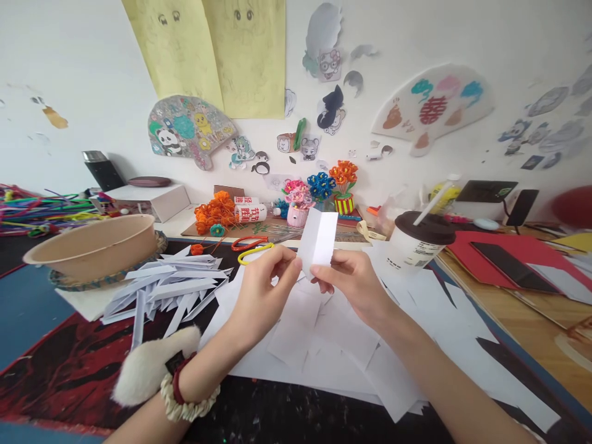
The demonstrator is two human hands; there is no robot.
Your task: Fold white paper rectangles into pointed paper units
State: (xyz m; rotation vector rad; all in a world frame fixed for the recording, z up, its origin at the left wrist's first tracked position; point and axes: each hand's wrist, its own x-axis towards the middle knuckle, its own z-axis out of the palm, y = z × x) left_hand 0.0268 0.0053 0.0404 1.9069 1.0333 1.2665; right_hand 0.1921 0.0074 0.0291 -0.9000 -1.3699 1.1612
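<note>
A small white sheet of paper (324, 237) with a lengthwise crease is held up between both hands, above the middle of the table. My left hand (264, 290) pinches its lower left edge between thumb and fingers. On the other side my right hand (352, 280) grips the lower right edge, thumb on the front and fingers behind. Loose white paper sheets (296, 333) lie spread beneath the hands. To the left is a pile of folded paper strips (180, 287).
A beige basin (92, 243) stands at left and a lidded cup with straw (419, 246) at right. Yellow-handled scissors (254, 254) lie behind the hands. Pipe-cleaner flowers (300, 196) line the back. A white fuzzy object (148, 370) lies by my left wrist.
</note>
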